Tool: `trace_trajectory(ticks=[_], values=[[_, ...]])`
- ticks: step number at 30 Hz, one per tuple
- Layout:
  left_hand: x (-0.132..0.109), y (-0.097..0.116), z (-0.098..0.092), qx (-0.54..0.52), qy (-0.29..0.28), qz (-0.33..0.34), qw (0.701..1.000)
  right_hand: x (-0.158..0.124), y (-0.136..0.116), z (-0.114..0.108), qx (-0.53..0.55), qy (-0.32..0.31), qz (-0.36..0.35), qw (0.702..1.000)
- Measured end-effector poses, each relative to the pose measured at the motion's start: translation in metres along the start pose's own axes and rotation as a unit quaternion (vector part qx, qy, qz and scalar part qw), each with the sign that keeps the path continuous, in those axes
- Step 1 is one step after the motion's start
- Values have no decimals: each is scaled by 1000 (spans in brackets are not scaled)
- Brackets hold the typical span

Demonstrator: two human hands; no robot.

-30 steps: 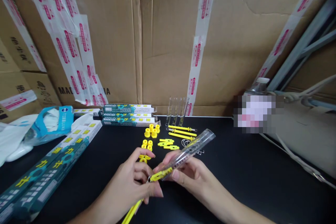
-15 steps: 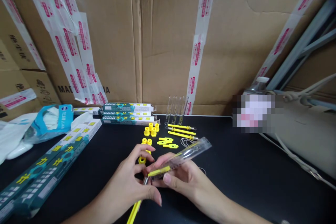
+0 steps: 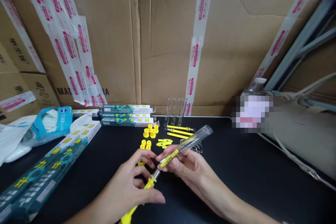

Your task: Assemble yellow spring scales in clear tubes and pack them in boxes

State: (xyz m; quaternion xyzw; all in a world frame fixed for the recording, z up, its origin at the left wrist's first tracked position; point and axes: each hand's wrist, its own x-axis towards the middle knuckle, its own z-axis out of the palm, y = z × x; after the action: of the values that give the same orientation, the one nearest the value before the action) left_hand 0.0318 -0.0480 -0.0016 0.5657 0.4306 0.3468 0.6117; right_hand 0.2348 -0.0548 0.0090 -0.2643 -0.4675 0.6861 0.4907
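My right hand (image 3: 194,169) holds a clear plastic tube (image 3: 198,138), tilted up to the right, between thumb and fingers. A yellow piece (image 3: 169,158) shows inside the tube's lower part. In my left hand (image 3: 128,182) lies a yellow rod (image 3: 151,182) with a metal spring at its upper end. Its fingers curl around the rod, and the thumb stretches out to the right. The spring meets the tube's lower opening, in line with it; how far it reaches inside is hard to see. Yellow caps (image 3: 150,132) stand just beyond my left fingers, some partly hidden.
Behind my hands lie small flat yellow pieces (image 3: 165,142), yellow rods (image 3: 180,128) and wire hooks (image 3: 198,146). Clear tubes (image 3: 173,112) stand upright against the cardboard wall (image 3: 165,59). Green-and-white boxes (image 3: 60,161) are at left; a bottle (image 3: 258,85) and bag (image 3: 296,140) at right.
The rod has swung from steeper into line with the tube, its spring now at the tube's mouth. My right hand and the tube have shifted slightly up and right.
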Motion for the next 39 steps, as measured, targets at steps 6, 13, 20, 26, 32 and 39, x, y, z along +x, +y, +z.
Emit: trace_trajectory(ticks=[6, 13, 20, 26, 32, 39], values=[[-3, 4, 2, 62, -40, 2, 997, 0, -14, -10, -16, 47, -44, 998], [-4, -3, 2, 14, -16, 8, 1000, 0, -19, -13, -15, 78, -61, 995], [-2, 3, 3, -26, 2, 13, 1000, 2, -21, -16, -10, 101, -61, 993], [0, 3, 3, -34, 3, -7, 999, 3, -20, -18, -18, 77, -46, 996], [-1, 7, 2, -23, 1, -1, 1000, 3, -19, -15, -27, 51, -39, 998], [0, 11, 3, -11, 8, -6, 1000, 1, -17, -16, -12, 26, -19, 999]])
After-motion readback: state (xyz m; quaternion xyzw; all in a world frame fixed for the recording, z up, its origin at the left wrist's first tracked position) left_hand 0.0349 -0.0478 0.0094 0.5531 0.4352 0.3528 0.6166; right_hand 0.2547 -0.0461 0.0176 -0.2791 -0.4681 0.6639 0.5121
